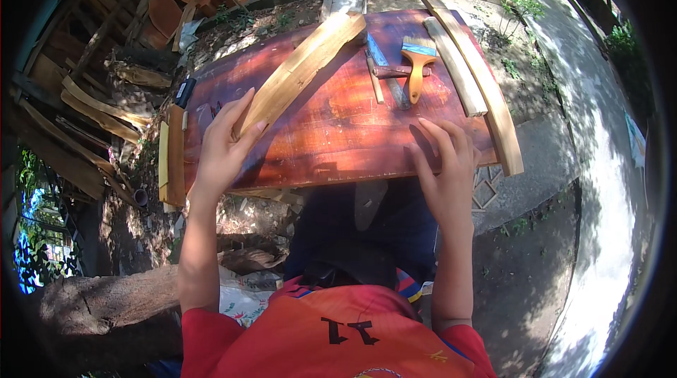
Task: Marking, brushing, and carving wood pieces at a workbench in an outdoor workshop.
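Note:
My left hand grips the near end of a curved, light-brown wooden piece, thumb on one side and fingers on the other. The piece slants up and away to the right over a glossy red-brown wooden table. Its far end reaches the table's back edge. My right hand hovers at the table's near right edge, fingers apart and curved, with nothing in it. Beyond that hand lie a wide paintbrush with a wooden handle, a blue-and-grey flat metal tool and a dark reddish rod-like handle.
Two long wooden strips, one pale and one curved, lie along the table's right side. More wood pieces and a small black object sit at the left edge. Stacked timber fills the left; a log lies nearer.

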